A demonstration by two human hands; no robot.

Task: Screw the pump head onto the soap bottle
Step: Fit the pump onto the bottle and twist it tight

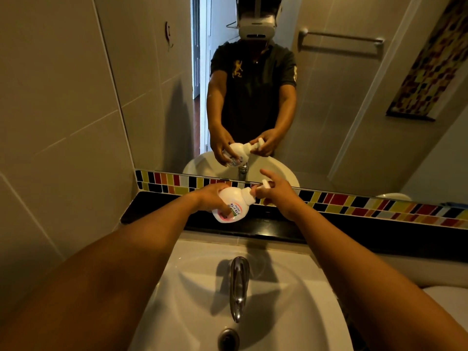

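- White plastic soap bottle (231, 204) is held in the air above the black ledge (157, 209) behind the sink (202, 287), near the mirror (329, 110).
- Left hand (211, 196) is wrapped closed around the bottle's body.
- Right hand (277, 192) pinches the pump head (262, 189) at the neck, forefinger stretched out loose.
- Risk, as I judge it: the bottle lies tilted, so a pump started crooked could cross-thread, or soap could seep out while the joint is loose.
- Bottle's long axis runs nearly level, base toward the left, pump toward the right and slightly up.
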